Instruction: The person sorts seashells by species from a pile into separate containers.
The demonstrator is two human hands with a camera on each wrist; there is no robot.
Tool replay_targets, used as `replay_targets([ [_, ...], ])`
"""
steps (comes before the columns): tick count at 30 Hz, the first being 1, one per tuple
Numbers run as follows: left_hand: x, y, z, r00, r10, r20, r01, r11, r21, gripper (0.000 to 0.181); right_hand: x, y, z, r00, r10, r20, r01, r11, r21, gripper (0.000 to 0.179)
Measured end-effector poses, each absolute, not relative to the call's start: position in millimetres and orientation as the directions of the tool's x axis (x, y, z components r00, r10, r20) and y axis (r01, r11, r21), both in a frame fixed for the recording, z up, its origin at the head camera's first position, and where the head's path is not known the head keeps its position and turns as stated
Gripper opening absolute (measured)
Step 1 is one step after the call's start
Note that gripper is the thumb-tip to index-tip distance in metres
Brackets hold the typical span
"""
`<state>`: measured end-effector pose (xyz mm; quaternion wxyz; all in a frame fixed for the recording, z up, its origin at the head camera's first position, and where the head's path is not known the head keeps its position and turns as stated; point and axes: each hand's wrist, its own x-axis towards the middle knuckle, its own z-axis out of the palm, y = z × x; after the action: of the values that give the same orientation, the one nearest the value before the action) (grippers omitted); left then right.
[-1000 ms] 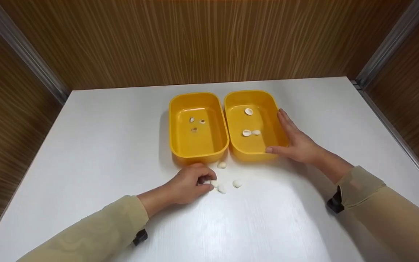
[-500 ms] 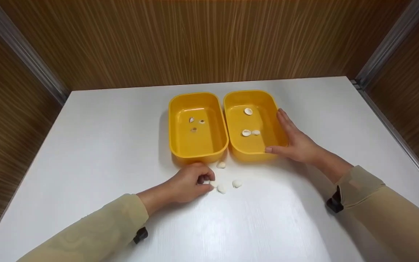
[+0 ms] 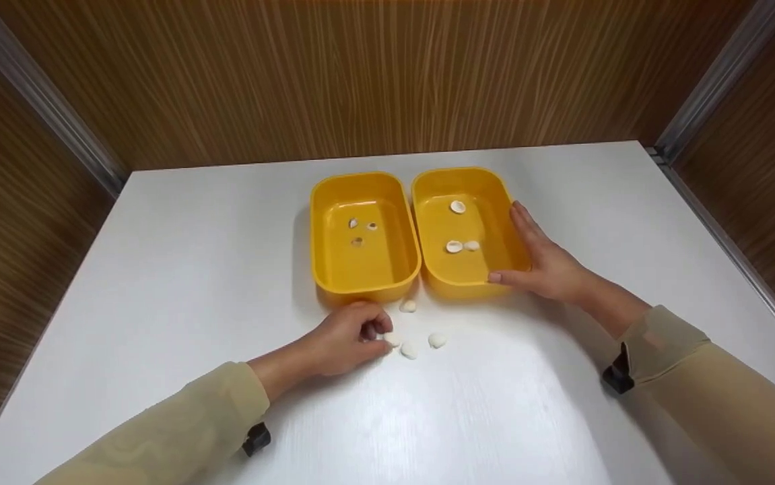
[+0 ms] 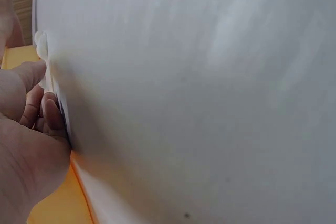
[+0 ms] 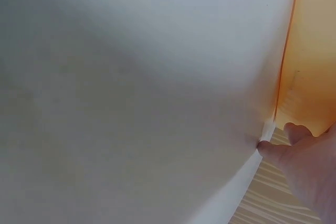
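My left hand (image 3: 347,340) is low over the white table, fingers curled, with a small white seashell (image 3: 392,339) at the tips of thumb and index finger. In the left wrist view the thumb lies against pale shells (image 4: 42,45). Beside it on the table lie another white shell (image 3: 408,350), one to the right (image 3: 437,339) and a cream one (image 3: 409,306) by the boxes. My right hand (image 3: 549,266) rests spread on the right yellow box (image 3: 458,291), thumb on its near rim, straight fingers along its right side.
The left yellow box (image 3: 367,294) stands close beside the right one and holds several small dark-marked shells (image 3: 357,241). White shells (image 3: 458,207) lie in the right box. Wood-grain panels (image 3: 387,81) wall in the table's back and sides.
My left hand has drawn back very slightly to the left, showing more of the shell at its fingertips. The right hand and both boxes stay put.
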<state>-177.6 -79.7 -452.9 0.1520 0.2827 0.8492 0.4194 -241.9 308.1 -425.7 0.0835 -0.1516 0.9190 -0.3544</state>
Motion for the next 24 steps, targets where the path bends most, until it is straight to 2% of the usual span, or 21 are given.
replay_targets([
  [9, -175.6, -83.2, -454.3, -0.802, 0.597, 0.015, 0.348, 0.447, 0.824, 0.013, -244.5, 306.7, -427.1, -0.937, -0.349, -0.033, -0.236, 0.699, -0.675, 0.125],
  [15, -173.4, -83.2, -450.1, -0.782, 0.622, 0.033, 0.392, 0.451, 0.802, 0.016, -243.5, 307.4, -427.6, -0.939, -0.341, -0.041, -0.225, 0.701, -0.676, 0.125],
  [24, -167.1, -78.2, -426.1, -0.757, 0.653, -0.02, 0.396, 0.483, 0.781, 0.021, -242.8, 308.2, -425.8, -0.941, -0.334, -0.047, -0.219, 0.711, -0.668, 0.125],
])
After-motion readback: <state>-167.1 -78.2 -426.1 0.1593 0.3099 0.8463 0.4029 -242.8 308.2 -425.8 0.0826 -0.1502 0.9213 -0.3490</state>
